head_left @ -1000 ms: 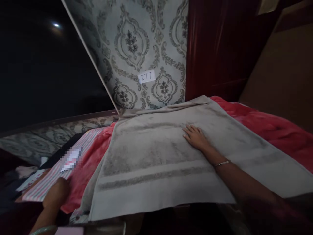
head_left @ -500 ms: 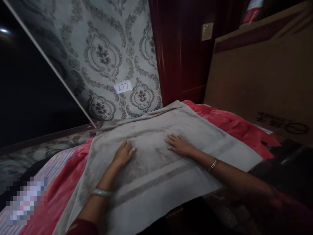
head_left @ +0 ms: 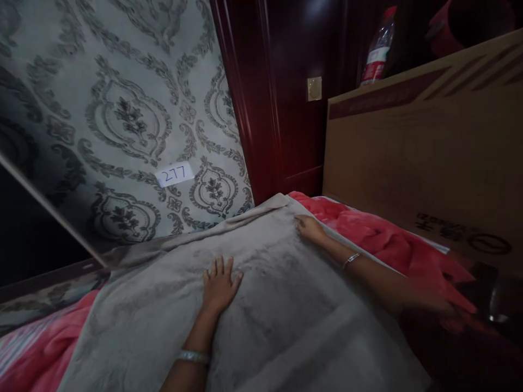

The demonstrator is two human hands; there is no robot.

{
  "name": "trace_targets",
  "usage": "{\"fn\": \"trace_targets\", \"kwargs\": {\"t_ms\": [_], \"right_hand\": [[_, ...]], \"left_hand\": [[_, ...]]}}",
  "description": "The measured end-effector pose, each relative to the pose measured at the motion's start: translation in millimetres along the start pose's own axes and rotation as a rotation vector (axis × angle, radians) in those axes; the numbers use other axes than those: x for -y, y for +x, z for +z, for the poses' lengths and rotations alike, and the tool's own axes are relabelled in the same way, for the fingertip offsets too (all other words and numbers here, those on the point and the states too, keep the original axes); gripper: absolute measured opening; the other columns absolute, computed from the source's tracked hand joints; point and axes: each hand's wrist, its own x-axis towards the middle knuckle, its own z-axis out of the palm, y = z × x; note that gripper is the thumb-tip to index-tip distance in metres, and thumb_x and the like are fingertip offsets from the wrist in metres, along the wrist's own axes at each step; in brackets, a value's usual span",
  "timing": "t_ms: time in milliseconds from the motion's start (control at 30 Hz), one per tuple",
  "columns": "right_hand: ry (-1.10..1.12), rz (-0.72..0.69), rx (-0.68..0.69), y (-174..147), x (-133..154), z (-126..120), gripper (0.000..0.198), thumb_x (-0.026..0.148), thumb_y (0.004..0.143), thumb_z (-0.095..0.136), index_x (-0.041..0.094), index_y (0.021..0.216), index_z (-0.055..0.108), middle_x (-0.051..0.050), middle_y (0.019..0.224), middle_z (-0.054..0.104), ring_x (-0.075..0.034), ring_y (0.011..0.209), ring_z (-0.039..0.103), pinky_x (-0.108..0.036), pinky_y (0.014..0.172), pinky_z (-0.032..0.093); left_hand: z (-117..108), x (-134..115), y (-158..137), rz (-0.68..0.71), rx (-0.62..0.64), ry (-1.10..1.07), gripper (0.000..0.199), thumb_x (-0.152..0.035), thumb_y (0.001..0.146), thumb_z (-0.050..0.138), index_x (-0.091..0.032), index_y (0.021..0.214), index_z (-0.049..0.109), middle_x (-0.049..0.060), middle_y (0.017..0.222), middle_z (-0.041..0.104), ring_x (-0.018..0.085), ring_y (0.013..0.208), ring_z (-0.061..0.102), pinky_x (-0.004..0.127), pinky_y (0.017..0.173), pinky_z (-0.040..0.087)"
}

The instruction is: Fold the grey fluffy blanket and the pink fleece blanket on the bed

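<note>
A grey plush blanket [head_left: 281, 305] lies spread before me, with a bunched fold along its far edge by the wall. My left hand [head_left: 220, 286] rests flat on its middle, palm down and fingers spread. Farther off to the right, near the blanket's right edge, my right hand [head_left: 311, 228] touches the cloth with its fingers bent and drawn together, apparently pinching it. The fingertips are partly hidden there. Beneath the grey blanket, red plush bedding [head_left: 376, 231] shows on the right and at the lower left.
Patterned wallpaper [head_left: 131, 120] bears a paper label [head_left: 175, 174] reading 277. Beside it stands a dark red wooden panel [head_left: 286, 125]. A large cardboard box [head_left: 408, 147] borders the right side, with a plastic bottle [head_left: 378, 54] at its top edge. A dark framed panel [head_left: 24, 228] leans at left.
My view has shifted left and come closer to the wall. Both hands have moved forward over the blanket; the right hand's fingers, flat before, are now bent near the right edge.
</note>
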Motion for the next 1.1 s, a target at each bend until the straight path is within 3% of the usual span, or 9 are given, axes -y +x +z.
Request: {"fn": "trace_targets", "kwargs": {"t_ms": [267,433,567,733,900,1100], "right_hand": [[-0.09,0.238,0.022,74,-25,1,0.037,0.03,0.099,0.05,0.012,0.125,0.069,-0.018,0.125,0.069,-0.029,0.116,0.064,-0.035,0.099,0.049],[-0.117,0.285,0.065,112,-28,0,0.031,0.037,0.096,0.057,0.013,0.104,0.075,-0.016,0.107,0.073,-0.027,0.101,0.068,-0.032,0.086,0.051],[-0.109,0.302,0.045,136,-28,0,0.024,0.034,0.091,0.064,0.016,0.103,0.075,-0.013,0.101,0.074,-0.026,0.098,0.068,-0.029,0.082,0.051],[-0.122,0.386,-0.095,138,-39,14,0.039,0.035,0.103,0.042,0.018,0.126,0.068,-0.017,0.122,0.069,-0.028,0.112,0.064,-0.034,0.087,0.05],[-0.105,0.424,-0.036,125,-48,36,0.035,0.032,0.101,0.046,0.014,0.118,0.071,-0.018,0.114,0.071,-0.031,0.105,0.067,-0.036,0.082,0.051],[-0.103,0.366,0.049,116,-51,9,0.024,0.031,0.101,0.054,0.016,0.106,0.071,-0.01,0.105,0.072,-0.018,0.093,0.066,-0.028,0.081,0.05]], "left_hand": [[12,9,6,0.027,-0.038,-0.045,0.07,-0.057,0.097,0.038,-0.023,0.159,0.037,0.014,0.168,0.022,0.037,0.156,0.017,0.064,0.121,0.018],[16,11,5,0.018,-0.029,-0.074,0.07,-0.056,0.096,0.04,-0.026,0.159,0.036,0.01,0.169,0.02,0.035,0.157,0.016,0.061,0.123,0.016],[16,12,4,0.039,-0.085,-0.111,0.071,-0.052,0.095,0.043,-0.028,0.161,0.032,0.007,0.169,0.022,0.034,0.157,0.014,0.063,0.123,0.016],[22,13,5,-0.027,-0.114,-0.08,0.075,-0.056,0.09,0.05,-0.036,0.16,0.033,0.002,0.169,0.022,0.035,0.158,0.005,0.067,0.122,0.013],[24,14,7,-0.055,-0.056,-0.09,0.073,-0.061,0.09,0.048,-0.038,0.158,0.036,0.002,0.169,0.023,0.039,0.157,0.008,0.071,0.119,0.015],[17,11,9,-0.055,-0.029,-0.096,0.074,-0.061,0.091,0.047,-0.032,0.159,0.036,0.007,0.17,0.021,0.041,0.156,0.01,0.071,0.119,0.016]]}}
